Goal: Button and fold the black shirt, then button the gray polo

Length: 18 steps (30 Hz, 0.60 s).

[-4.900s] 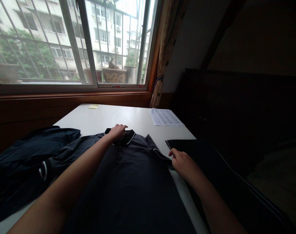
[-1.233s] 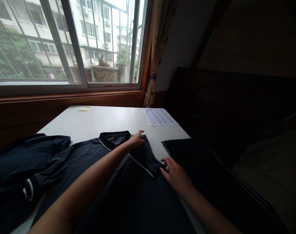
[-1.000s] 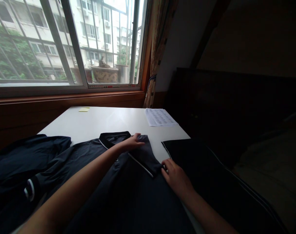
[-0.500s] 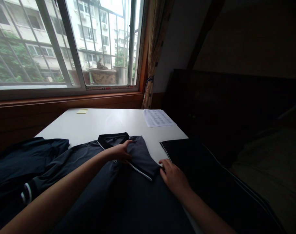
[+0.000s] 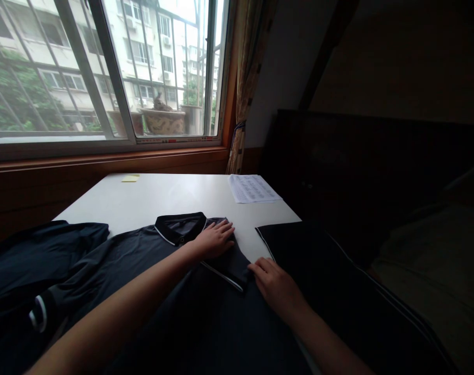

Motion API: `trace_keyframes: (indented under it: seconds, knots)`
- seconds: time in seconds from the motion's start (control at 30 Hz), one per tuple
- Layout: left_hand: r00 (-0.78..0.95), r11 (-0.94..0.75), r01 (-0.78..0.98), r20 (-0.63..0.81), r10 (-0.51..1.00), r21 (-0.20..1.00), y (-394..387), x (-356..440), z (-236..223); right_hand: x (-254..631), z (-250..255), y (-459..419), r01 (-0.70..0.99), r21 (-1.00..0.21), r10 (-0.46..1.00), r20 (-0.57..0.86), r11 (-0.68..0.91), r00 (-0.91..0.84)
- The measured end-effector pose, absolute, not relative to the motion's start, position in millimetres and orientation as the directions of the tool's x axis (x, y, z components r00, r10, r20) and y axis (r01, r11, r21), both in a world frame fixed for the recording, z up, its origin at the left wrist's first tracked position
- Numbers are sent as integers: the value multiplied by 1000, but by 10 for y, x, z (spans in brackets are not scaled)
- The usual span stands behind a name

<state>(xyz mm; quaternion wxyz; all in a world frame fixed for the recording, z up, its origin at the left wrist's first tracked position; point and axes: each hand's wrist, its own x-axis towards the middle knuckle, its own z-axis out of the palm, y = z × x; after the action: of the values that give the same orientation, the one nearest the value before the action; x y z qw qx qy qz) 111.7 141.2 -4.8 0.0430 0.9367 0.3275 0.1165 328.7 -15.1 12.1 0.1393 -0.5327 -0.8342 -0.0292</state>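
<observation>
A dark polo shirt (image 5: pixel 135 245) with a black collar and white trim lies spread on the white table, collar toward the window. Its right-side sleeve is folded inward over the body. My left hand (image 5: pixel 214 239) rests flat on the shoulder of that sleeve, fingers stretched out and a little apart. At the sleeve's outer edge my right hand (image 5: pixel 273 281) has thumb and fingers pinched on the shirt's cloth. The shirt's lower part runs under my forearms into shadow.
Dark folded cloth (image 5: pixel 49 250) lies at the left, and another dark garment with white piping (image 5: pixel 318 260) at the right. On the white table (image 5: pixel 170 195) are printed sheets (image 5: pixel 254 188) and a yellow note (image 5: pixel 130 178). A window (image 5: pixel 162 73) and curtain (image 5: pixel 242 104) stand behind.
My left hand has gone from gripping the shirt by the collar to lying flat on the shoulder, farther right. My right hand has shifted slightly left onto the sleeve's edge.
</observation>
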Motion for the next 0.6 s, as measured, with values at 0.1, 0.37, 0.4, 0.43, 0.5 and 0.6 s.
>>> trace_keyframes:
  seconds: [0.1,0.37,0.4,0.43,0.5,0.6]
  knots:
    - [751,-770,626,167,638,126,1509,1184,-162,3310,148,-157,893,-91,883,224,441,-413]
    - [738,-755,651,167,654,81,1663,1168,-223,3397,219,-175,869,-120,861,255,481,-441]
    - [737,-755,651,175,653,76,1660,1167,-224,3391,227,-179,870,-126,860,272,477,-432]
    - [736,-757,650,187,650,72,1654,1166,-220,3381,235,-184,870,-137,858,293,474,-422]
    - [729,-755,652,223,648,62,1635,1168,-198,3352,244,-199,857,-169,847,332,487,-416]
    - [689,-732,679,294,662,55,1594,1181,-137,3304,233,-230,796,-205,805,333,570,-491]
